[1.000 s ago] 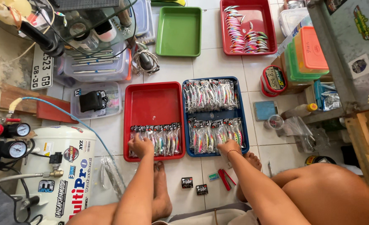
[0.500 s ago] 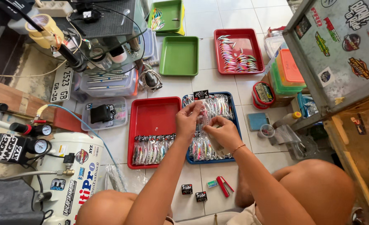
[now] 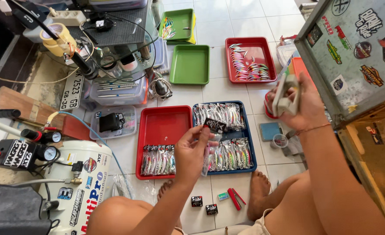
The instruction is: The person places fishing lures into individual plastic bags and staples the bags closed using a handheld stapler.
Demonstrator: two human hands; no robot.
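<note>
The left hand [image 3: 191,153] pinches a clear plastic packet with a black card header [image 3: 213,130], held up above the seam between the red plastic tray [image 3: 164,124] and the blue plastic tray [image 3: 250,148] on the white tiled floor. The packet hangs from the fingertips, right of the palm. The right hand [image 3: 299,106], raised at far right, is closed around a pale grey stapler-like tool [image 3: 284,93].

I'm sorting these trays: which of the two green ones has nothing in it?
The nearer green tray, beside the red tray of loose lures. The far green tray holds a few lures.
</note>
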